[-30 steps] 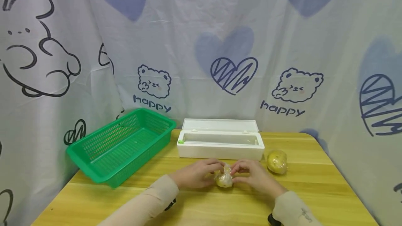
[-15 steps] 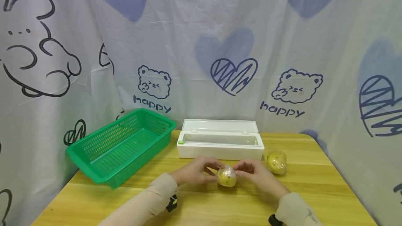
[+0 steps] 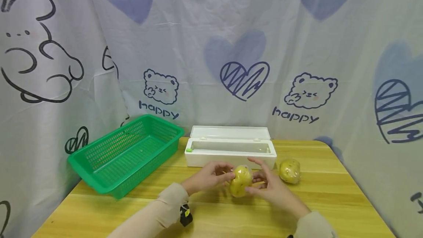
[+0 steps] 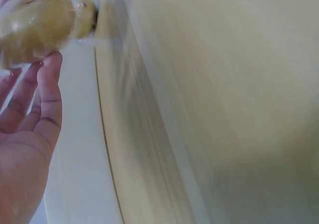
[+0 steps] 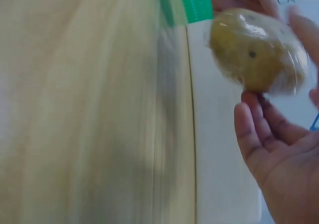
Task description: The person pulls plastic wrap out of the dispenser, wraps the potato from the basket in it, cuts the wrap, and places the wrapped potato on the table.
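Note:
A potato (image 3: 242,182) wrapped in clear cling film stands tilted up between both hands above the table. My left hand (image 3: 209,175) holds it from the left, thumb laid over its near face and fingers behind. In the left wrist view, the fingertips of the left hand (image 4: 30,114) meet the film. My right hand (image 3: 271,186) is spread at the potato's right side, its index finger raised and its thumb at the lower edge. The right wrist view has fingertips of the right hand (image 5: 279,144) right at the film. Another wrapped potato (image 3: 289,171) lies to the right.
A white cling film dispenser (image 3: 231,159) with its lid raised and a green slider stands behind the hands. To the left is a green plastic basket (image 3: 145,170). Everything rests on a wooden table (image 3: 330,201), with a printed curtain (image 3: 198,47) hanging behind.
The potato has been turned and raised, so its smooth yellow face now shows rather than the gathered film. The right fingers have gone from pinching the film to spreading out beside the potato.

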Action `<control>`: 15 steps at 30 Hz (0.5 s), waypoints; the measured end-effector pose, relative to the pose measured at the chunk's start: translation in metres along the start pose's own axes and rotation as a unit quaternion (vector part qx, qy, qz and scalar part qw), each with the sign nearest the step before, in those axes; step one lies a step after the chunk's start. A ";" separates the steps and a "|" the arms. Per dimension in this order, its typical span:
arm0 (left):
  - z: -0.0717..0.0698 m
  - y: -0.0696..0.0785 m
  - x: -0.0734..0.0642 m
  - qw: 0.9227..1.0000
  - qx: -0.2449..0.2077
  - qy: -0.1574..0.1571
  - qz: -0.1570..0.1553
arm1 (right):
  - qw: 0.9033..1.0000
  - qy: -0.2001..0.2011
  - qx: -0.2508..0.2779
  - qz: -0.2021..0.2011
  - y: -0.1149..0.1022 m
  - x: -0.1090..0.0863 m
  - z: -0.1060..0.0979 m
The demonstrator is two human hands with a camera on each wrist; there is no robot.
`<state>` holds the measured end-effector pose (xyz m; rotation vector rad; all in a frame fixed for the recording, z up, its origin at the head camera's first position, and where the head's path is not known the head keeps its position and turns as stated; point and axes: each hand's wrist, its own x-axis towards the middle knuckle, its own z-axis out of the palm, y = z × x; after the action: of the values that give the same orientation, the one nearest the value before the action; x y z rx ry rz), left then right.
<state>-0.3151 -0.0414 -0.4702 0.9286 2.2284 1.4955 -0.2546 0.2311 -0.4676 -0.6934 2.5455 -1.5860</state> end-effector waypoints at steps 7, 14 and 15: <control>0.015 0.005 0.007 0.998 -0.062 0.016 -0.027 | 0.998 0.025 -0.050 0.026 -0.004 -0.005 0.006; 0.031 0.012 0.012 0.992 -0.100 0.031 -0.067 | 0.995 0.054 -0.001 0.082 0.001 -0.013 -0.001; 0.034 0.013 0.013 0.991 -0.104 0.034 -0.071 | 0.994 0.058 0.005 0.092 0.002 -0.015 -0.002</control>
<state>-0.3012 -0.0055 -0.4711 0.6516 2.0855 1.6762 -0.2429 0.2400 -0.4711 -0.3634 2.5915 -1.6194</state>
